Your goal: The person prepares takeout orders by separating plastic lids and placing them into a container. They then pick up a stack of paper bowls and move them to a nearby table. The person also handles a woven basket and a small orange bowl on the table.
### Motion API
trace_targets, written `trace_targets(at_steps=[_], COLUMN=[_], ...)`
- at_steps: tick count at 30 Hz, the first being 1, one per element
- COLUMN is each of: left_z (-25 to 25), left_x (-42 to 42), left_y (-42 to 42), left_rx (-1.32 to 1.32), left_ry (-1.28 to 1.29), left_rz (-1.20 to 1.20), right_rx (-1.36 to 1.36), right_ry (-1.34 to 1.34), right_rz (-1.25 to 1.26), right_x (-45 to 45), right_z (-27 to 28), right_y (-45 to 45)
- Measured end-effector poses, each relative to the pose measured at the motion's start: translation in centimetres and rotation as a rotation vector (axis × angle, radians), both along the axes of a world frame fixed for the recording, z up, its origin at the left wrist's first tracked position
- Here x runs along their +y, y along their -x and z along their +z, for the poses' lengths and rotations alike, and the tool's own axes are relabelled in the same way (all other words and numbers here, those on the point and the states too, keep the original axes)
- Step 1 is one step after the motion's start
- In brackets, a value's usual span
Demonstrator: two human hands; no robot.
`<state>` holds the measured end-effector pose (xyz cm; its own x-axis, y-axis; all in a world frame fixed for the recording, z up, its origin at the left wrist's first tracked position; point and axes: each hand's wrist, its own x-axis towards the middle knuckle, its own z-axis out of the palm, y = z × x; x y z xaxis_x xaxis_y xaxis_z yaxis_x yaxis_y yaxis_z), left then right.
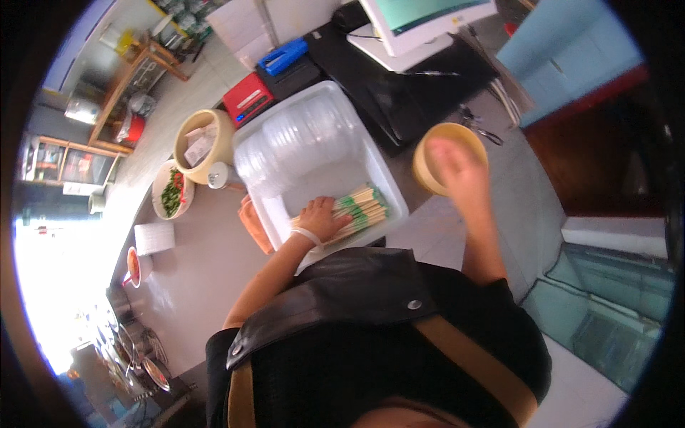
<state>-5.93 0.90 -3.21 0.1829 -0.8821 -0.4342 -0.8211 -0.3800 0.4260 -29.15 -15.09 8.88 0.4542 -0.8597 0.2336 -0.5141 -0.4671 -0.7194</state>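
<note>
A white plastic tub stands before me, with stacked clear plastic lids or containers along its far side. Bundled wooden chopsticks with green bands lie in its near end. My left hand rests on their left part, fingers spread and pressed down, a pale band at the wrist. My right hand, blurred, is over the mouth of a yellow round container to the right of the tub. Whether its fingers hold anything cannot be seen.
Left of the tub are a cream pot holding papers, a shaker jar, a bowl of chopped greens and an orange cloth. A red box, a blue stapler and a white monitor stand beyond. Scissors lie at right.
</note>
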Motion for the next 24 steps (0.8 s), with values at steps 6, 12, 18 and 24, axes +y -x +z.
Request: trace_targets(at_steps=[6, 12, 18, 24], left_z=[-0.7, -1.7, -0.5, -1.4], left_x=[0.6, 1.4, 2.1, 2.3], left_y=[-0.4, -0.5, -0.2, 0.8], left_rx=[0.082, 0.124, 0.152, 0.065], left_ry=[-0.044, 0.017, -0.033, -0.044], left_rz=[-0.117, -0.094, -0.100, -0.086], right_rx=[0.423, 0.156, -0.268, -0.284], right_ry=[-0.013, -0.977, -0.800, -0.921], right_rz=[-0.303, -0.187, -0.179, 0.182], right_x=[-7.5, -8.7, -5.1, -0.2], right_z=[-7.0, -9.0, -3.7, 0.2], right_y=[10.5, 11.8, 15.4, 1.4])
